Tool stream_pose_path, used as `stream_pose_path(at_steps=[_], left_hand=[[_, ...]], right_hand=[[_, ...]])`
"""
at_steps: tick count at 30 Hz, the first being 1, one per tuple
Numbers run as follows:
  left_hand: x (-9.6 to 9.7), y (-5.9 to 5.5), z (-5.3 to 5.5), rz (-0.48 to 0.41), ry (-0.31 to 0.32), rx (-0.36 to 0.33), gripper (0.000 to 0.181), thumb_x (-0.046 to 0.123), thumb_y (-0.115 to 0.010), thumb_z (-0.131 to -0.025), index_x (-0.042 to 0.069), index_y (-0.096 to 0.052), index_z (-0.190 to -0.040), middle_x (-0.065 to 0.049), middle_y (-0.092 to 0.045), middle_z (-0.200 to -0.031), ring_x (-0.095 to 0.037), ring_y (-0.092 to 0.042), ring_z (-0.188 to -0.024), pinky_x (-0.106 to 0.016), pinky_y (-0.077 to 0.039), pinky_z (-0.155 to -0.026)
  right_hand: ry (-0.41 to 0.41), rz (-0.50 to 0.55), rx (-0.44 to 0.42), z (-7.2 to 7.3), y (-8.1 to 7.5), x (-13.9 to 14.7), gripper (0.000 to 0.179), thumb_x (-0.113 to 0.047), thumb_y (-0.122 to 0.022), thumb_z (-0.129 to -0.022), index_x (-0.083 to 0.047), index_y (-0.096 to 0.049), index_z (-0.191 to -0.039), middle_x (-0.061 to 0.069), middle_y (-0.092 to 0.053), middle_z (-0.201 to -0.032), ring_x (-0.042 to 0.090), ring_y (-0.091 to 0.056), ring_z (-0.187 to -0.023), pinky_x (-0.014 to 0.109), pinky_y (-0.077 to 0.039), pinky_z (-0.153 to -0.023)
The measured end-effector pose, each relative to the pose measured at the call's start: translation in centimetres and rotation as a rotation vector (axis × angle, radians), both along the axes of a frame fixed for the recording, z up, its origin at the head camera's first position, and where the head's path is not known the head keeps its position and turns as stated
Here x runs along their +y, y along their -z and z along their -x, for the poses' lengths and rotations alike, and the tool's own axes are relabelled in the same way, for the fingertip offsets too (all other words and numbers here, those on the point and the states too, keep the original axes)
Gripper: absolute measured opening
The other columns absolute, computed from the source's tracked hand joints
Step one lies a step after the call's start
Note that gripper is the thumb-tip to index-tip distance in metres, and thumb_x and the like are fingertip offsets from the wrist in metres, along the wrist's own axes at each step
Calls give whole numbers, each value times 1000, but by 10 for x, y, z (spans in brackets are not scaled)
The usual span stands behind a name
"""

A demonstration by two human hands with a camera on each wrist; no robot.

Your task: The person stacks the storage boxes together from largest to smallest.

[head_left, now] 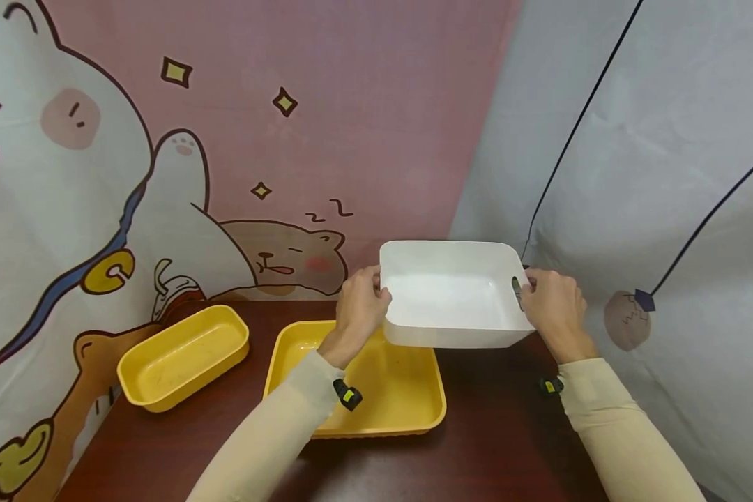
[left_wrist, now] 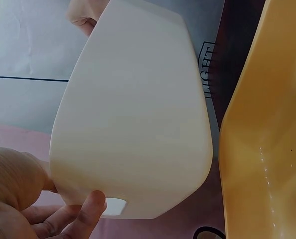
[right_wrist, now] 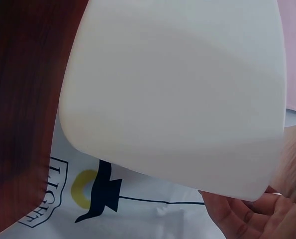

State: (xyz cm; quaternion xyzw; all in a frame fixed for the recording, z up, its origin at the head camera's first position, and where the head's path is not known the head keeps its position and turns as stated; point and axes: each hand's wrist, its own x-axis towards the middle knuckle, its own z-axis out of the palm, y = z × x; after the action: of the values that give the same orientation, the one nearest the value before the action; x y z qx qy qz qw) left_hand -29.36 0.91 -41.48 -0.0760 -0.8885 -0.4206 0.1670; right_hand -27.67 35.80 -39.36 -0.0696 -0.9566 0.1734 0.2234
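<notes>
A white plastic storage bin (head_left: 454, 293) is held up above the table, its hollow side facing me and its interior bare. My left hand (head_left: 359, 307) grips its left end, with fingertips by the handle slot, as the left wrist view shows. At the opposite end my right hand (head_left: 555, 303) grips the bin at its oval handle hole. Below and to the left, a large yellow tray (head_left: 395, 390) sits on the table, partly covered by my left forearm and overlapped by the bin in the head view.
A smaller yellow tray (head_left: 185, 355) lies at an angle on the left of the dark red-brown table (head_left: 477, 446). Behind stands a pink cartoon-printed cloth (head_left: 351, 125), with a pale grey cloth (head_left: 665, 174) along the right side.
</notes>
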Motion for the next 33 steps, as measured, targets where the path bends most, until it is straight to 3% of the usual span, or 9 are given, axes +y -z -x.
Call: stream_pose_path(at_steps=[9,15,33], left_hand=[[-8,2,-2,-13,22,11,47,8,-80,-108,-2,-72,-153,-19,-82,-118,-30,-76,-96,-43,-72,-85],[-13,-1,-6,-15,12,-12,49,9,-80,-108,-1,-71,-155,-18,-83,-120,-30,-75,-97,-44,-72,-89],[-30,2,-11,12,-10,-11,49,11,-80,-108,0,-71,-155,-18,-84,-126,-30,-77,-99,-44,-72,-94]], right_hand=[[-21,-1,20,0,4,-2,35,-11,-67,-108,2,-81,-138,36,-82,-121,59,-76,-93,64,-54,-61],[-35,4,35,-2,4,-7,36,-11,-68,-108,2,-81,-139,34,-83,-123,60,-77,-97,65,-56,-63],[-76,19,50,-7,3,-24,35,-10,-71,-107,5,-81,-138,33,-85,-118,50,-78,-84,41,-48,-52]])
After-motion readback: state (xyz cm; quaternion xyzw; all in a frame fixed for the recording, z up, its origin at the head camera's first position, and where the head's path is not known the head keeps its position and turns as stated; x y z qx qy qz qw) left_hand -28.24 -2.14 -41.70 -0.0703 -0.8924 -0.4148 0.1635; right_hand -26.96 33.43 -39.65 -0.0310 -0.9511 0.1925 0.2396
